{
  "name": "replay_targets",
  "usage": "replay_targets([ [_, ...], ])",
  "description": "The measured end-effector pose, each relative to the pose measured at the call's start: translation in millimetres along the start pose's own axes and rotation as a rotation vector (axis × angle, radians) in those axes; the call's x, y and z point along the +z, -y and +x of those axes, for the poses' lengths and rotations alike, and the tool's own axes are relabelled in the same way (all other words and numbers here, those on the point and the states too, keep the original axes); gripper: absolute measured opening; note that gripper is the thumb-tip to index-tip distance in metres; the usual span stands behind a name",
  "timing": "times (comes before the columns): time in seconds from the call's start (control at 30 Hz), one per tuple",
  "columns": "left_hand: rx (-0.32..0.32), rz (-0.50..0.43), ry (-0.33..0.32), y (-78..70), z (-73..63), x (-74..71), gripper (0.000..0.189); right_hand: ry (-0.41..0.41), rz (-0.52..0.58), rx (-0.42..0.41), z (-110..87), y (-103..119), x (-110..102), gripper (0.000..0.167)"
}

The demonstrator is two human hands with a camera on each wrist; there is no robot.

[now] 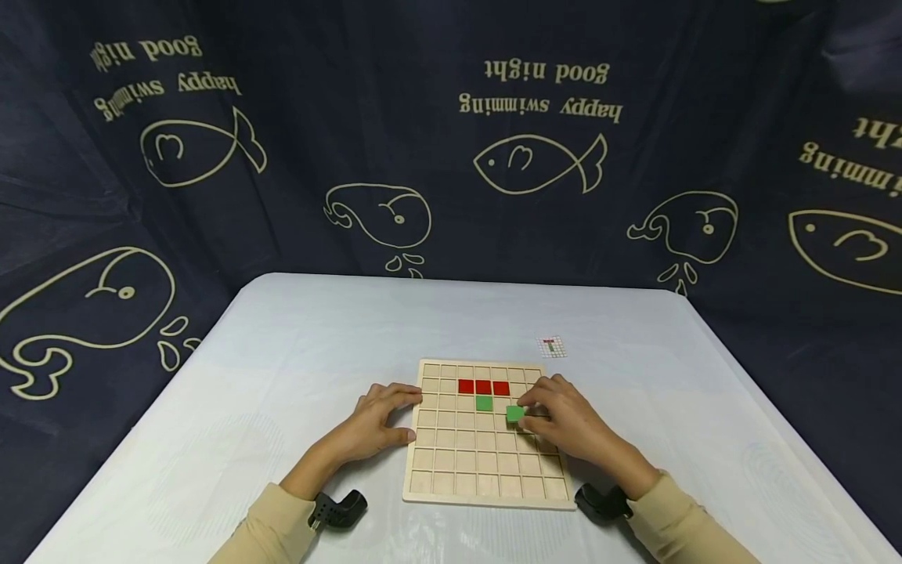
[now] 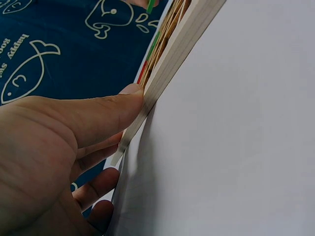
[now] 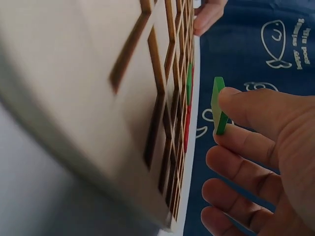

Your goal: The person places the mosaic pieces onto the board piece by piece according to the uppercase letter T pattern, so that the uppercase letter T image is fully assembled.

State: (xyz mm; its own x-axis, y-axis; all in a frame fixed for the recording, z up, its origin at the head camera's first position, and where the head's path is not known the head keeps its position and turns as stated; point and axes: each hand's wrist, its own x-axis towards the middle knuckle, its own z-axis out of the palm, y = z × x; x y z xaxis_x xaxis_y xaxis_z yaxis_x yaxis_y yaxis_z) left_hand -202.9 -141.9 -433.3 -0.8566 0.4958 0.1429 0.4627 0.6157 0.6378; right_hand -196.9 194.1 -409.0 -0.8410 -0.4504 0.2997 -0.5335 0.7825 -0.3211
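Note:
A wooden grid board (image 1: pixel 465 460) lies on the table, divided into square cells by raised strips. Three red square tiles (image 1: pixel 482 387) sit side by side in a row near its far edge, and one green tile (image 1: pixel 484 403) fills the cell below the middle red one. My right hand (image 1: pixel 572 419) pinches another green tile (image 3: pixel 219 105) between thumb and index finger, held above the board; its other fingers are loosely bent. At the board's left edge, my left hand (image 1: pixel 373 423) rests with thumb and fingertips against the side, fingers spread.
A small card (image 1: pixel 551 347) printed with a red and green T pattern on a grid lies beyond the board's far right corner. The white table (image 1: pixel 338 321) ends at a dark blue cloth (image 1: pixel 451 235) with fish and whale drawings. Black wrist cameras (image 1: pixel 340 511) sit by both sleeves.

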Motion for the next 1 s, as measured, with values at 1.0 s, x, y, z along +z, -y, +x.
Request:
replay_targets([
  [1.0, 0.002, 0.017, -0.005, 0.3, 0.9, 1.0, 0.055, 0.001, -0.02, -0.032, 15.2, 21.6, 11.4, 0.022],
])
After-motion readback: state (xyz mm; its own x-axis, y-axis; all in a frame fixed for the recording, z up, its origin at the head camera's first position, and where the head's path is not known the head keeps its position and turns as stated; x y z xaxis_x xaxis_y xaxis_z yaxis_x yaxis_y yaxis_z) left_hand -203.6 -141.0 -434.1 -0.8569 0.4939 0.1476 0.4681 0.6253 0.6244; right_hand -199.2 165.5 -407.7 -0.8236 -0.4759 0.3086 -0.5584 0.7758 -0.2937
